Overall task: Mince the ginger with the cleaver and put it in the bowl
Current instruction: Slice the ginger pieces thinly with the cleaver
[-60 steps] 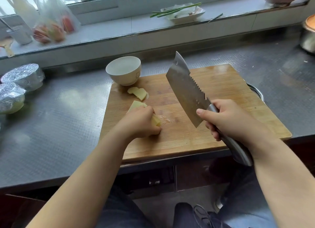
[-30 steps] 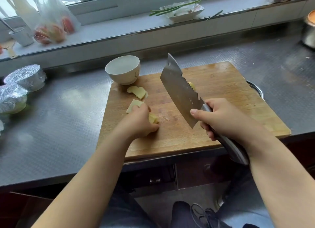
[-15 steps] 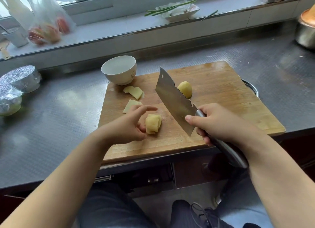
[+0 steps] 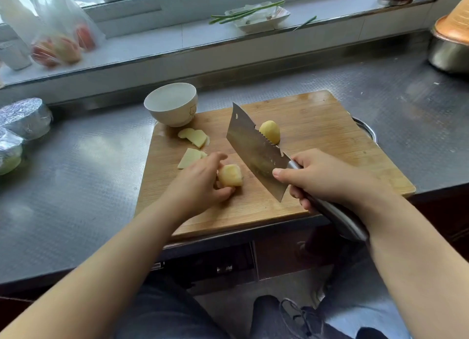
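A wooden cutting board (image 4: 317,125) lies on the steel counter. My left hand (image 4: 198,184) pinches a peeled ginger chunk (image 4: 231,175) near the board's middle. My right hand (image 4: 327,176) grips the handle of the cleaver (image 4: 253,148), whose blade is raised and tilted just right of the chunk. A second rounded ginger piece (image 4: 270,132) sits behind the blade. Thin ginger slices (image 4: 195,137) and one more ginger slice (image 4: 189,157) lie at the board's left. A white bowl (image 4: 172,104) stands empty at the board's far left corner.
Foil-covered bowls (image 4: 25,120) sit at the counter's left. A metal pot (image 4: 449,47) stands far right. On the windowsill are a dish with green onions (image 4: 256,15) and a plastic bag of fruit (image 4: 61,47). A metal rim (image 4: 368,129) shows under the board's right side.
My left hand lifted off the ginger, then closed on the chunk again and turned it. The cleaver swung slightly lower and left, uncovering the rounded piece behind it.
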Available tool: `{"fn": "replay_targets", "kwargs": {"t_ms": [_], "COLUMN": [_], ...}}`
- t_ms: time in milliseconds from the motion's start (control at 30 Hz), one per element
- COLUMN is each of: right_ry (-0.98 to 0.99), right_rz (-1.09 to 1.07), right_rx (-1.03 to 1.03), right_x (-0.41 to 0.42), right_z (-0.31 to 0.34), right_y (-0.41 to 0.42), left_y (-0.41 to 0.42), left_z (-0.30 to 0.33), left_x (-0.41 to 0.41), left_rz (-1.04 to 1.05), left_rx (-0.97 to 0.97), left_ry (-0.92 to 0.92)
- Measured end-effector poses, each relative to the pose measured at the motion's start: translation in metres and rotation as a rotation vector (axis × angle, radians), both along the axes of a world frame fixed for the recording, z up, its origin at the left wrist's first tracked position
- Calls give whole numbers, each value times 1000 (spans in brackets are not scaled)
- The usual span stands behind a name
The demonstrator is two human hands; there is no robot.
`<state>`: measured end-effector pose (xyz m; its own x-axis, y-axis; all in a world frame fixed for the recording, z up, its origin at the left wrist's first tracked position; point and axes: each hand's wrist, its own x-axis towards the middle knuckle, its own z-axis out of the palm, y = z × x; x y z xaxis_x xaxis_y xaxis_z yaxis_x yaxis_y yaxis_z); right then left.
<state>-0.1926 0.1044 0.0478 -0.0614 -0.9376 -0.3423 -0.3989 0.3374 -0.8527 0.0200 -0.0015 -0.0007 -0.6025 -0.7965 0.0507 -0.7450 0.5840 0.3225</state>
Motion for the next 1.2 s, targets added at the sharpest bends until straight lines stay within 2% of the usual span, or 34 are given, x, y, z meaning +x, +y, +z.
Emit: {"fn": "replay_targets", "kwargs": {"t_ms": [133, 267, 333, 400, 500, 633, 900, 1067, 1200], "right_ry": [3, -8, -13, -12, -7, 25, 168, 288, 325], "right_rz": [22, 33, 48, 61, 73, 112, 133, 199, 246], "right_rx": [12, 18, 21, 22, 15, 18, 45, 48, 50], "right_x": [1, -1, -2, -2, -1, -4, -28, -31, -32], "right_z": [-4, -4, -3, -3, -3, -1, 11, 12, 15], "right_y": [-5, -8, -10, -11, -13, -17, -23, -31, -33], "left_y": [13, 4, -7, -16, -22, -24, -13, -9, -13], "left_z": [-7, 5, 7, 2, -10, -18, -25, -31, -29], "left_x": [-15, 1, 14, 21, 22, 17, -12, -11, -14], "left_rz": [104, 24, -56, -111, -250, -387, -361, -288, -205], "left_rx": [-112, 88, 124, 69, -120, -294, -405, -318, -160], "left_ry": [-68, -61, -38, 17, 91, 123, 124, 214, 307]}}
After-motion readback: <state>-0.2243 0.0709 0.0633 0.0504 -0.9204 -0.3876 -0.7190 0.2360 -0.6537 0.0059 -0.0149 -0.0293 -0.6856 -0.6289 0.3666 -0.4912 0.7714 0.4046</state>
